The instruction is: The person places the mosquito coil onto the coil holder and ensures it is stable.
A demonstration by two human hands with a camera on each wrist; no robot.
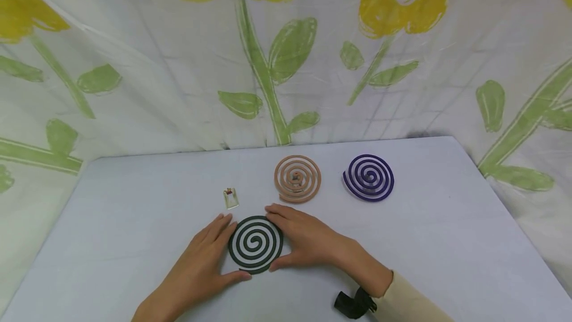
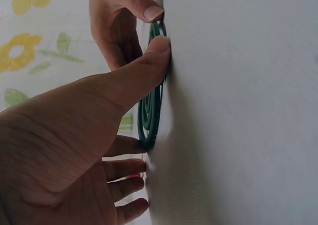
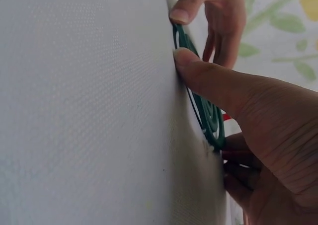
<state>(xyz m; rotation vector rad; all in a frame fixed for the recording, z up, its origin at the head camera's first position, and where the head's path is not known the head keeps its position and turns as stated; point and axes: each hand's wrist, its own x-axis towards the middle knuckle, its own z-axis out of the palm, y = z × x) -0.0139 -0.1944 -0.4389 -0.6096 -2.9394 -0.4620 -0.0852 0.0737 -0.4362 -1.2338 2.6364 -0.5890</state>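
A dark green mosquito coil (image 1: 255,217) lies flat on or close over the white table in the head view, between both hands. My left hand (image 1: 203,257) holds its left edge, thumb at the near side and fingers at the far side. My right hand (image 1: 310,237) grips the opposite edge the same way. In the left wrist view the green coil (image 2: 150,135) appears edge-on, with the left thumb (image 2: 158,44) on its rim. The right wrist view has the right thumb (image 3: 186,57) against the near rim. Just beyond the left fingers stands a small metal coil stand (image 1: 231,198).
An orange coil (image 1: 297,156) sits over a small metal piece at the back. To its right lies a purple coil (image 1: 392,181). A black device (image 1: 355,304) is at the right wrist. A flower-patterned curtain (image 1: 178,88) hangs behind the table (image 1: 447,242).
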